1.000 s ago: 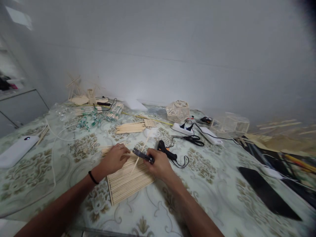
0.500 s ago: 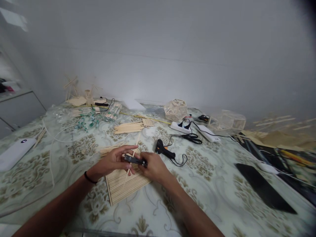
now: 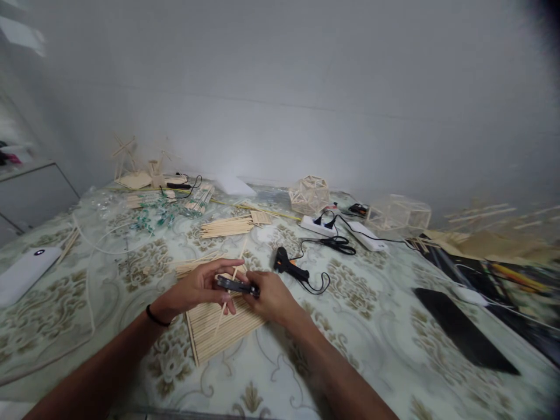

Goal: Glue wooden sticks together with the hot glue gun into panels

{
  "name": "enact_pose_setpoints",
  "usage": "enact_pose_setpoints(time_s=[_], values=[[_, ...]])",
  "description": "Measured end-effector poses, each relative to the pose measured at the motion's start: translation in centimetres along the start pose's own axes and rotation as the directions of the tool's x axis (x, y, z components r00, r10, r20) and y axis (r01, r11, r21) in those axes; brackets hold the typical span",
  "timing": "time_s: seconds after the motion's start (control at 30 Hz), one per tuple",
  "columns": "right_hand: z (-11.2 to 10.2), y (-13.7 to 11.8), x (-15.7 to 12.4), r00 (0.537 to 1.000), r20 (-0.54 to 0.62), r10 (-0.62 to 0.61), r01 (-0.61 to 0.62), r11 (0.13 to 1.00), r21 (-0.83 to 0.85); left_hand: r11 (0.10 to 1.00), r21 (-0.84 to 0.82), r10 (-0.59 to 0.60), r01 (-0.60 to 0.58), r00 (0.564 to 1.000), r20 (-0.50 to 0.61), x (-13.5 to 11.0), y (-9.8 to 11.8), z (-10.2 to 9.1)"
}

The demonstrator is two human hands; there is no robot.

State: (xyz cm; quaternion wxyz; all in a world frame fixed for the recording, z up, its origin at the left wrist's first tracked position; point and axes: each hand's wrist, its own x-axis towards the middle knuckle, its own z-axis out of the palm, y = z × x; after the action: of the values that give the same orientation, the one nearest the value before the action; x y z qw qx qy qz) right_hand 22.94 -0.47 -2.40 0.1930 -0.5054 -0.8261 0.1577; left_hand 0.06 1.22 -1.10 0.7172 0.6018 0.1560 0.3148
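My left hand [image 3: 195, 290] is closed on a thin wooden stick [image 3: 220, 322], which slants up between thumb and fingers. My right hand [image 3: 272, 296] grips a dark tool [image 3: 237, 285] that looks like pliers. The tool's head lies across the stick beside my left fingers; its exact bite is hidden. Under both hands is a flat panel of wooden sticks [image 3: 221, 341] laid side by side, partly covered by them. More loose sticks [image 3: 186, 267] lie behind my left hand. To the right of my right hand rests a black glue gun [image 3: 292, 267] with a cord.
Farther back lie a stick bundle [image 3: 227, 226], a white power strip [image 3: 319, 226] with plugs, and stick-built frames [image 3: 310, 193]. A black flat slab [image 3: 466, 329] is at right, a white device [image 3: 28, 274] at left. Green-tipped glue sticks or fittings [image 3: 151, 219] are scattered back left.
The whole view has shifted slightly. The tool's head sits a little farther left against the stick; both hands keep their hold.
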Motion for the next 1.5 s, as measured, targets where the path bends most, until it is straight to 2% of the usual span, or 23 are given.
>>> enact_pose_setpoints(time_s=[0.17,0.27,0.33,0.4,0.5,0.6,0.73,0.87,1.0,1.1,1.17,1.23,1.3,1.4,1.5], values=[[0.0,1.1,0.1,0.993,-0.115,0.015,-0.008,0.998,0.062,1.0,0.008,0.012,-0.011,0.996,-0.09,0.2,0.2,-0.4],[0.0,1.5,0.1,0.976,-0.217,0.01,0.041,0.973,0.229,0.998,0.058,-0.023,0.032,0.987,-0.16,0.3,0.1,-0.5],[-0.1,1.4,0.1,0.969,-0.242,0.04,0.053,0.93,0.364,0.993,0.091,-0.058,0.074,0.984,-0.166,0.4,0.0,-0.4],[0.0,1.1,0.2,0.968,-0.227,0.108,0.018,0.87,0.492,0.987,0.117,-0.098,0.114,0.986,-0.138,0.3,-0.2,-0.2],[0.3,0.5,0.3,0.966,-0.117,0.232,-0.098,0.741,0.664,0.979,0.133,-0.146,0.155,0.986,-0.079,0.2,-0.4,0.1],[0.4,0.2,0.3,0.966,-0.039,0.255,-0.133,0.62,0.774,0.981,0.099,-0.162,0.165,0.986,-0.044,0.2,-0.5,0.3],[0.3,0.1,0.3,0.975,-0.087,0.204,-0.056,0.605,0.794,0.991,0.039,-0.127,0.129,0.99,-0.06,0.1,-0.3,0.2],[0.4,-0.1,0.3,0.98,-0.037,0.196,-0.078,0.544,0.835,0.993,0.025,-0.111,0.112,0.992,-0.058,0.1,-0.3,0.2],[0.6,-0.6,0.4,0.963,0.005,0.27,-0.116,0.395,0.911,0.989,0.025,-0.145,0.145,0.989,-0.021,0.1,-0.2,0.3],[0.5,-1.0,0.3,0.953,0.035,0.302,-0.124,0.28,0.952,0.97,0.082,-0.232,0.227,0.972,0.049,0.0,-0.1,0.4],[0.3,-1.0,0.3,0.95,0.022,0.31,-0.113,0.279,0.954,0.953,0.13,-0.284,0.273,0.955,0.08,0.0,0.0,0.5],[0.1,-0.9,0.3,0.951,-0.016,0.308,-0.086,0.316,0.945,0.949,0.146,-0.289,0.278,0.955,0.061,0.1,0.0,0.5],[-0.2,-0.6,0.3,0.95,-0.06,0.306,-0.052,0.343,0.938,0.953,0.135,-0.27,0.27,0.963,-0.023,0.2,-0.2,0.4],[-0.5,-0.2,0.4,0.941,-0.102,0.322,-0.029,0.378,0.925,0.948,0.13,-0.264,0.291,0.945,-0.191,0.4,-0.7,-0.1],[-0.5,-0.2,0.4,0.942,-0.099,0.322,-0.061,0.452,0.89,0.941,0.178,-0.234,0.288,0.933,-0.273,0.6,-1.1,-0.6]])
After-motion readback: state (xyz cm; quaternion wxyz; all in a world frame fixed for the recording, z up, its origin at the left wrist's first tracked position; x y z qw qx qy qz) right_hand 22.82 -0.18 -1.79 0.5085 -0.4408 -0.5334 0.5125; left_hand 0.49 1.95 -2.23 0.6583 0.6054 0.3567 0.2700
